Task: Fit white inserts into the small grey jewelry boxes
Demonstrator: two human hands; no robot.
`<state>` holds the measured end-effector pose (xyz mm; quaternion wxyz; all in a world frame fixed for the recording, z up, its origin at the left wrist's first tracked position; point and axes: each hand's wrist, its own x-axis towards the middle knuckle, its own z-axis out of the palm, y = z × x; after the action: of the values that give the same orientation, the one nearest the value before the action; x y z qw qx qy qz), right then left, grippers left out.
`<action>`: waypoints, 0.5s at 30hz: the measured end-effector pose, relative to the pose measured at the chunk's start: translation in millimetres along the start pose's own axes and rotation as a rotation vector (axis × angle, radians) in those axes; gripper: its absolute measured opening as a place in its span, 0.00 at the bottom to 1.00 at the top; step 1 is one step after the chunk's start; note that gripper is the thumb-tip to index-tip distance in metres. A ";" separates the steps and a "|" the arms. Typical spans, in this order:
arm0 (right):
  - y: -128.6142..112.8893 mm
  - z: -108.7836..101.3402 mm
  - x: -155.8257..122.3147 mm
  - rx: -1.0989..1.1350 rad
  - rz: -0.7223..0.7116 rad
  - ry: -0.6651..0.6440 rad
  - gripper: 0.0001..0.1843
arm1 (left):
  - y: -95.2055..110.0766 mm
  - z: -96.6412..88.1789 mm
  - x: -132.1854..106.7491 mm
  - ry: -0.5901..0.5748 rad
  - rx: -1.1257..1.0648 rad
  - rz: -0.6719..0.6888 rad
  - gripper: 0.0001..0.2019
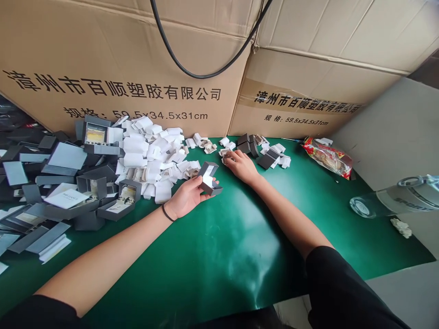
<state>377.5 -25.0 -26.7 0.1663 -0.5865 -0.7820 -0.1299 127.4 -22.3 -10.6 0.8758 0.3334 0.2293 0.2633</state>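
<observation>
In my left hand (187, 197) is a small dark grey box (213, 186), its lid up and a white insert showing inside. My right hand (242, 165) reaches to a few small white folded card pieces (226, 142) beyond it, with its fingers bent down over them. Its fingertips are partly hidden, so what they grip cannot be made out. A heap of white folded inserts (151, 153) lies left of my hands. Just past the right hand sit several closed black boxes (268, 158) among more white pieces.
Many grey boxes (66, 157), some open, are piled at the left. Large cardboard cartons (192, 55) stand along the back, a black cable (195, 75) hanging before them. A red snack packet (327, 157) and a clear bottle (387, 201) lie on the green table (206, 260) at right.
</observation>
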 end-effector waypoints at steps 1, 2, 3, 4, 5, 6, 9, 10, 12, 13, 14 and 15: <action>-3.0 -1.6 -1.0 0.053 0.038 0.042 0.09 | 0.4 -0.7 -0.3 -0.016 0.001 -0.001 0.16; -7.0 -3.8 -2.0 0.119 0.105 0.109 0.09 | 1.0 -1.8 -0.4 -0.034 0.003 -0.002 0.17; -11.8 -6.6 -2.9 0.214 0.191 0.186 0.09 | 1.5 -3.1 -0.3 -0.049 0.003 0.000 0.17; -17.4 -9.6 -3.7 0.343 0.283 0.259 0.09 | 2.1 -4.6 0.0 -0.054 0.000 0.005 0.18; -23.4 -12.6 -4.3 0.517 0.362 0.305 0.10 | 2.5 -6.1 0.4 -0.051 -0.009 0.014 0.19; -29.9 -15.3 -4.8 0.726 0.424 0.308 0.11 | 2.9 -7.5 0.9 -0.042 -0.023 0.025 0.20; -48.5 -20.2 -5.6 1.306 0.532 0.182 0.15 | 3.9 -10.1 2.6 -0.024 -0.091 0.058 0.23; -53.8 -20.8 -5.8 1.436 0.557 0.138 0.16 | 4.2 -10.3 3.0 -0.027 -0.111 0.064 0.24; -61.9 -20.7 -6.4 1.611 0.602 0.064 0.18 | 5.2 -10.0 3.5 -0.041 -0.136 0.066 0.24; -64.7 -20.4 -6.7 1.669 0.623 0.035 0.19 | 5.8 -9.7 3.5 -0.052 -0.144 0.064 0.23; -66.5 -20.0 -7.2 1.715 0.642 0.015 0.19 | 6.4 -9.4 3.6 -0.063 -0.151 0.061 0.23; -67.5 -19.6 -7.7 1.749 0.658 0.001 0.19 | 7.1 -9.0 3.6 -0.072 -0.158 0.057 0.23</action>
<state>316.8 -58.3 -12.6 0.5773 -0.4447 -0.3965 0.5584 122.7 -11.5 -12.5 0.8991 0.2790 0.1668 0.2933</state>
